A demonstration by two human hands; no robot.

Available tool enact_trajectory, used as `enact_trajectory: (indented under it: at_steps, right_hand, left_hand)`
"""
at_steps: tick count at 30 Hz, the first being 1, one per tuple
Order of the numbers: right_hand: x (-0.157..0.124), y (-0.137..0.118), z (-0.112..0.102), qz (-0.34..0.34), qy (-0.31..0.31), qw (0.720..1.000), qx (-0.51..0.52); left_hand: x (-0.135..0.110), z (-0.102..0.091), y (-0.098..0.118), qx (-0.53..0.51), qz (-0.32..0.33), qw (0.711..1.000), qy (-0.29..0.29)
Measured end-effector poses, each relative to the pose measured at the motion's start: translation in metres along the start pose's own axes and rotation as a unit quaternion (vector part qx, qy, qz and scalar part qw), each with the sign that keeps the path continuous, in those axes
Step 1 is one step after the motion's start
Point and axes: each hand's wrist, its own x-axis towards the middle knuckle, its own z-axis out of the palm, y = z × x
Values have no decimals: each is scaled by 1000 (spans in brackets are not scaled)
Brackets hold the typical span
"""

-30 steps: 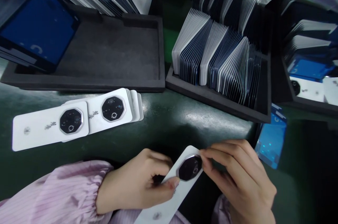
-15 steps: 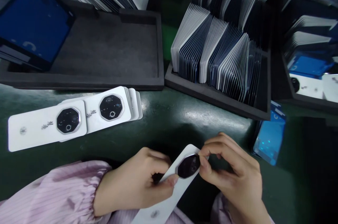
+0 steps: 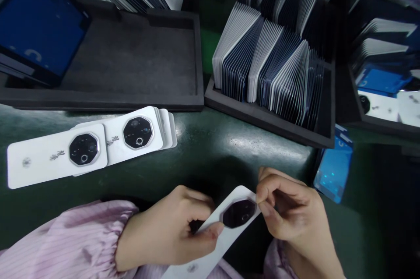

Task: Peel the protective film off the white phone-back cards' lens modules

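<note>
My left hand [image 3: 173,228] is closed on a white phone back cover [image 3: 226,237], thumb on its face beside the dark octagonal camera ring [image 3: 239,212]. The cover slants up to the right, its lower end cut off by the frame. At the ring's right corner, the thumb and fingertips of my right hand [image 3: 292,209] are pinched together. Whatever lies between them is too small to make out. Further left on the table, similar white back covers [image 3: 39,169] lie overlapping, camera rings facing up.
A black tray [image 3: 138,64] at the back left holds a blue sheet [image 3: 42,25]. Beside it, another black tray [image 3: 262,119] carries rows of upright white and dark blue panels [image 3: 236,47]. A blue film-like piece [image 3: 333,171] lies right of my hands. More covers fill a far-right tray [image 3: 390,123].
My right hand has shifted slightly right and turned, still pinched at the ring's corner. The held cover has moved a little right and down. My left hand keeps its hold.
</note>
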Motion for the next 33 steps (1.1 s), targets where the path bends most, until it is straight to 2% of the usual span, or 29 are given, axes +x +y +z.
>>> enact_trajectory:
  at_steps: [5,10,15,24,33]
  right_hand:
    - [-6,-4,0,-57,28,998,-27]
    - [-6,-5,-8,-67,11,995,-68]
    - [-2,-2,-12,-68,-38,992,-103]
    - [-2,-1,-9,-62,-62,986,-143]
    - [-4,-2,5,-143,-29,957,-249]
  left_hand:
    - [2,-3,1,-7,-20,1000,4]
    - [4,-4,1,-9,-21,1000,8]
    - [3,-1,-2,5,-10,1000,10]
    - [3,0,-2,59,37,997,35]
    - [5,-1,0,87,99,989,74]
